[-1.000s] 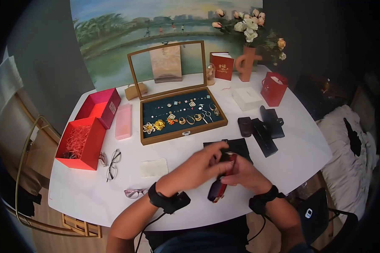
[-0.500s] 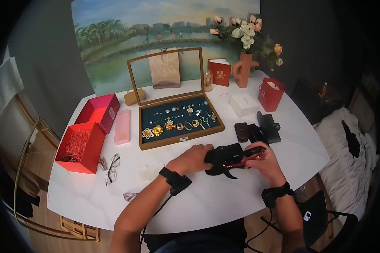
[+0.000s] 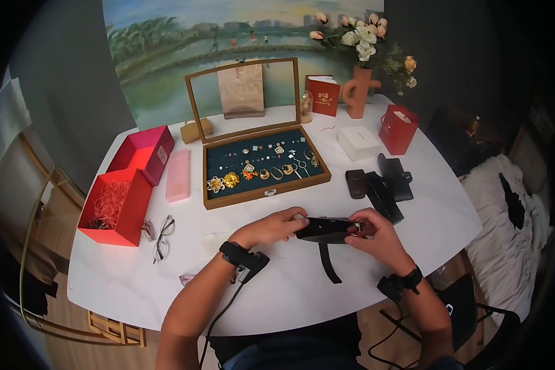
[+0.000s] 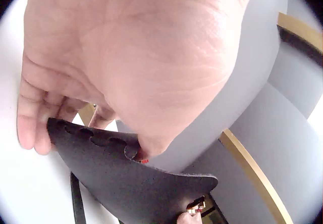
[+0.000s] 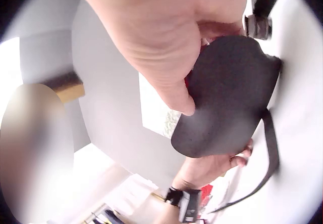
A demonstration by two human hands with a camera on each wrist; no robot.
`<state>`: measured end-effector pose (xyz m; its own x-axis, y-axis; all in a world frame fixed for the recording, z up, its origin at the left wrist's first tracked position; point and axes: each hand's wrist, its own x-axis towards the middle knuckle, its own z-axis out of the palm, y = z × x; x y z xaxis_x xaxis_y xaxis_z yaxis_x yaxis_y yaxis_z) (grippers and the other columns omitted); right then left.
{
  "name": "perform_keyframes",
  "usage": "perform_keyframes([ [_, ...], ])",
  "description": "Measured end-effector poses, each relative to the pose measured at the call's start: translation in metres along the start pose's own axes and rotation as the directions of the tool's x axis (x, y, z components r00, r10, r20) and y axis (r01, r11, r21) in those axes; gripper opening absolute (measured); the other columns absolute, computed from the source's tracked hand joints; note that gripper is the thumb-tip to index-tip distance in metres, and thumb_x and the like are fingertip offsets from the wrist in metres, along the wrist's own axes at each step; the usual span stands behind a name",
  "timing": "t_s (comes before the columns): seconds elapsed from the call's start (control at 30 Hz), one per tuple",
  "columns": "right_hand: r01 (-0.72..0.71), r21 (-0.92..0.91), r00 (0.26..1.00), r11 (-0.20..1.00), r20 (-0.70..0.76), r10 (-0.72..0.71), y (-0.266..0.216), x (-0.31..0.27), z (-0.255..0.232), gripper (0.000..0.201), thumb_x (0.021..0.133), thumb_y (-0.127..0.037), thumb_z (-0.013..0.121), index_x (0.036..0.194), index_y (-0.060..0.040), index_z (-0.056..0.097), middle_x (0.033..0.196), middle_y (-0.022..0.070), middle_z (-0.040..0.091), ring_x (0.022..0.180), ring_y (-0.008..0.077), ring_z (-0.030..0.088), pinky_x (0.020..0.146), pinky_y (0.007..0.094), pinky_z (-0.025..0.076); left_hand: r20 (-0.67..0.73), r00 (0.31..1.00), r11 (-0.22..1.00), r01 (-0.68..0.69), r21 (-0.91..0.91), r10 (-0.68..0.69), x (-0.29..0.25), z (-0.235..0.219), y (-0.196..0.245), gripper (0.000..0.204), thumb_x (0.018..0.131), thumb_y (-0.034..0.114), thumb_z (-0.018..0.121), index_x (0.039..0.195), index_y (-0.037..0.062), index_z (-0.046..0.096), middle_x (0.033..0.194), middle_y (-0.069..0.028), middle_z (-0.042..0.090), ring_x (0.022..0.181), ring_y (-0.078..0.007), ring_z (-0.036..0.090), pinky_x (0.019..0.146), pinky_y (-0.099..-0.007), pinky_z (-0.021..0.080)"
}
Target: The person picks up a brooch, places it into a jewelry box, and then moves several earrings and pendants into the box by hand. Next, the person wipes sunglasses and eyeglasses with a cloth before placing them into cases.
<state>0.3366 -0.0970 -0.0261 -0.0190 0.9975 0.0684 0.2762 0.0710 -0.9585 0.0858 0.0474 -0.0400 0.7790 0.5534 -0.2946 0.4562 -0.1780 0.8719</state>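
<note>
A black case [image 3: 328, 232] spans the gap between both hands above the table, its dark strap [image 3: 328, 265] hanging down. The left hand [image 3: 268, 228] grips its left end; in the left wrist view that hand [image 4: 136, 57] has its thumb at the scalloped edge of the case [image 4: 126, 173]. At the other end is the right hand [image 3: 381, 239], where dark red glasses [image 3: 366, 229] show between the fingers, partly hidden. The right wrist view has the right hand's thumb [image 5: 179, 97] pressed on the case [image 5: 227, 92]. How far the glasses sit inside, I cannot tell.
Behind the hands stands an open jewelry box [image 3: 268, 197]. Black cases [image 3: 385, 197] lie to the right, near a white box [image 3: 359, 143]. Red boxes [image 3: 120, 216], clear glasses [image 3: 163, 237] and a pale cloth [image 3: 214, 244] are on the left.
Both hands have lifted the black case off the table and tilted it. The right hand has brought the red glasses to its right end, and the strap now hangs forward.
</note>
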Motion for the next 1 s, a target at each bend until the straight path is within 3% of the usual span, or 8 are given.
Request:
perform_keyframes([
  [0.1,0.197,-0.317,0.980,0.928,0.043,-0.194,-0.008,-0.002,0.002,0.037,0.086,-0.007,0.075,0.119,-0.0053,0.058,0.109,0.0035,0.059,0.099,0.0135,0.059,0.087,0.0268,0.050,-0.002,1.000,1.000,-0.012,-0.023,0.012,0.004,0.002,-0.005,0.047,0.101,0.045,0.045,0.130,0.0080,0.052,0.103,-0.0061,0.060,0.081,-0.0150,0.055,0.081,-0.0281,0.048],
  [0.2,0.193,-0.267,0.979,0.944,0.112,-0.169,-0.010,-0.004,0.004,0.041,0.086,-0.010,0.075,0.121,-0.0036,0.056,0.115,0.0059,0.058,0.101,0.0158,0.057,0.090,0.0289,0.048,0.020,0.999,0.998,-0.038,-0.057,0.040,0.007,0.005,-0.008,0.045,0.103,0.043,0.043,0.129,0.0081,0.053,0.105,-0.0055,0.060,0.084,-0.0138,0.055,0.081,-0.0274,0.048],
  [0.3,0.012,0.088,0.989,0.996,0.143,-0.024,-0.007,-0.005,0.008,0.041,0.091,-0.016,0.071,0.126,-0.0037,0.054,0.124,0.0105,0.054,0.110,0.0219,0.056,0.098,0.0325,0.045,-0.014,0.997,0.992,-0.077,-0.095,0.076,0.005,0.008,-0.008,0.046,0.101,0.047,0.044,0.123,0.0077,0.055,0.094,-0.0058,0.059,0.078,-0.0143,0.055,0.074,-0.0277,0.049],
  [0.37,0.273,-0.295,0.949,0.916,0.241,-0.205,-0.007,-0.002,0.009,0.042,0.099,-0.023,0.060,0.135,-0.0050,0.051,0.137,0.0136,0.047,0.125,0.0279,0.049,0.106,0.0372,0.040,0.006,0.999,0.996,-0.035,-0.084,0.035,-0.001,0.007,-0.001,0.045,0.104,0.042,0.043,0.131,0.0075,0.053,0.108,-0.0052,0.061,0.097,-0.0137,0.054,0.091,-0.0280,0.045],
  [0.5,0.208,-0.350,0.961,0.913,0.246,-0.124,-0.007,-0.005,0.008,0.044,0.102,-0.027,0.052,0.140,-0.0050,0.048,0.145,0.0161,0.040,0.135,0.0316,0.041,0.110,0.0393,0.035,-0.057,0.998,0.992,-0.047,-0.121,0.040,-0.004,0.007,-0.008,0.046,0.105,0.041,0.043,0.131,0.0058,0.054,0.110,-0.0052,0.062,0.101,-0.0143,0.054,0.095,-0.0277,0.043],
  [0.8,0.115,-0.227,0.961,0.967,0.274,-0.050,-0.010,-0.012,0.009,0.040,0.097,-0.023,0.060,0.131,-0.0035,0.057,0.148,0.0163,0.037,0.138,0.0318,0.039,0.110,0.0375,0.036,-0.207,0.978,0.988,-0.040,-0.152,0.007,-0.005,0.010,-0.008,0.048,0.105,0.040,0.042,0.130,0.0024,0.056,0.113,-0.0089,0.064,0.096,-0.0160,0.060,0.086,-0.0279,0.048],
  [0.87,0.194,-0.464,0.960,0.864,0.269,-0.071,-0.007,-0.011,0.008,0.042,0.091,-0.013,0.066,0.130,-0.0021,0.058,0.146,0.0169,0.039,0.136,0.0322,0.042,0.109,0.0379,0.038,-0.152,0.987,0.977,-0.088,-0.192,0.059,-0.009,0.010,-0.005,0.045,0.105,0.040,0.042,0.128,0.0033,0.057,0.109,-0.0079,0.064,0.095,-0.0161,0.059,0.086,-0.0283,0.048],
  [1.0,0.279,-0.565,0.958,0.776,0.220,-0.184,0.004,-0.006,0.009,0.057,0.084,-0.007,0.072,0.137,-0.0023,0.050,0.146,0.0176,0.040,0.133,0.0343,0.046,0.107,0.0379,0.041,-0.066,0.995,0.987,-0.077,-0.140,0.068,-0.018,0.010,0.011,0.042,0.105,0.038,0.042,0.125,0.0040,0.057,0.106,-0.0065,0.062,0.098,-0.0153,0.057,0.088,-0.0284,0.047],
])
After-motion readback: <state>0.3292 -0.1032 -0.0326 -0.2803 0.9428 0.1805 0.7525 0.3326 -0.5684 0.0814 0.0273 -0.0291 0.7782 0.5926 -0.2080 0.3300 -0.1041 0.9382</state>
